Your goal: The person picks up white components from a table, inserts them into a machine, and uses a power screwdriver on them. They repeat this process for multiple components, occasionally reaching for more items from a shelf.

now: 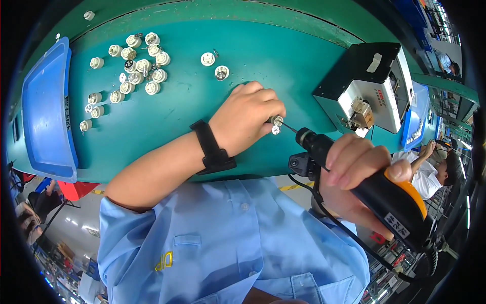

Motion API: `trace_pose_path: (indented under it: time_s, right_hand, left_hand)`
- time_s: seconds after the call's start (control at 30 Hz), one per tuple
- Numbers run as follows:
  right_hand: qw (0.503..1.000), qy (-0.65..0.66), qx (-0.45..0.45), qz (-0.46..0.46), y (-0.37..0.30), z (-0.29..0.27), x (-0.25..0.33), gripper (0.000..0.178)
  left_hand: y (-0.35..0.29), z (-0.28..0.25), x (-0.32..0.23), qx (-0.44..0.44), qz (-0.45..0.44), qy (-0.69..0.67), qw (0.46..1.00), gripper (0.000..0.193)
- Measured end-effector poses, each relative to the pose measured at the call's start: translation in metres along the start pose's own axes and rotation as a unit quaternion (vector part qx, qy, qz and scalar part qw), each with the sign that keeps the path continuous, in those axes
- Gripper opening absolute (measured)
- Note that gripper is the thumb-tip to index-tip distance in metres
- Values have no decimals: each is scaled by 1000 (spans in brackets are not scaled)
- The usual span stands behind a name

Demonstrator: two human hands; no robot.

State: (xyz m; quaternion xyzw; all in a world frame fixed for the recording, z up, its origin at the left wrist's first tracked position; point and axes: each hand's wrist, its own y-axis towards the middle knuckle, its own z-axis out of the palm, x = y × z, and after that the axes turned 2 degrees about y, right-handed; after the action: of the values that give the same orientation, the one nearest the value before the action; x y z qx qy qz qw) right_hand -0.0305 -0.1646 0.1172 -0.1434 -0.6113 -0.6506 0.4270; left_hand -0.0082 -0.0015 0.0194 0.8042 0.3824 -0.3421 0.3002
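My left hand [249, 112], in a black wristband, is closed around a small fitting [276, 129] with round white and metal parts. Most of that fitting is hidden by my fingers. In my right hand [360, 164] is a black and orange electric screwdriver [387, 200], gripped around its body. Its thin bit points left at the fitting; whether the tip touches it I cannot tell. Beyond my left hand, two white round fittings [221, 73] with metal pieces rest on the green table [190, 114].
Several white fittings [143, 66] lie scattered at the far left. A blue tray [68, 109] borders them on the left. To the right stands a black and silver machine [372, 71], with another blue tray [406, 136] behind it. A cable [349, 232] hangs near my right forearm.
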Motion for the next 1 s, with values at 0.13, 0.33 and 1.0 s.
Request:
trace_pose_path:
  time_s: [0.13, 0.33, 1.0]
  right_hand:
    - [1000, -7, -24, -7, -6, 1, -4, 68]
    - [999, 12, 42, 8, 6, -5, 7, 68]
    - [784, 522, 224, 250, 21, -52, 15, 10]
  left_hand:
    - [0, 0, 0, 2, -3, 0, 1000, 30]
    - [1, -2, 0, 2, -3, 2, 1000, 29]
    - [48, -102, -64, -164, 130, 78, 975, 33]
